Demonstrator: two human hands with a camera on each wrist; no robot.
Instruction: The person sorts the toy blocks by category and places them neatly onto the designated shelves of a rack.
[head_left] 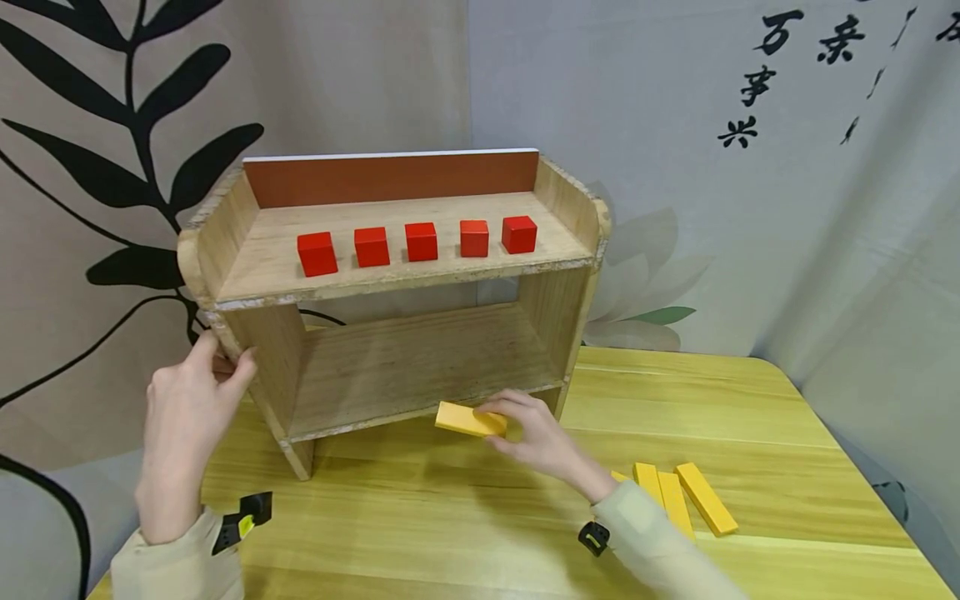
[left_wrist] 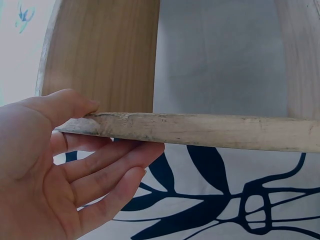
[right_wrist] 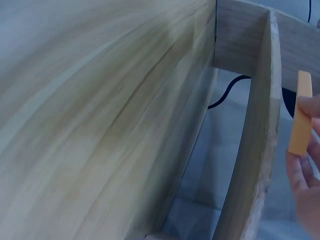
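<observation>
A small two-tier wooden shelf (head_left: 420, 358) stands on the table, with several red cubes (head_left: 422, 242) in a row on its upper board. My left hand (head_left: 191, 400) grips the front edge of the shelf's left side panel (left_wrist: 200, 131), thumb on one face and fingers on the other in the left wrist view. In my right hand (head_left: 536, 433) a yellow block (head_left: 459, 418), flat and oblong, is pinched between thumb and fingers just in front of the lower board's edge. The right wrist view shows the same yellow block (right_wrist: 301, 117) beside that board, apart from it.
Several more yellow blocks (head_left: 705, 500) lie on the wooden table (head_left: 795, 450) at the right, partly behind my right sleeve. Behind the shelf hang curtains (head_left: 360, 75) with printed leaves and characters. A dark cable-like line (right_wrist: 232, 87) shows beyond the shelf.
</observation>
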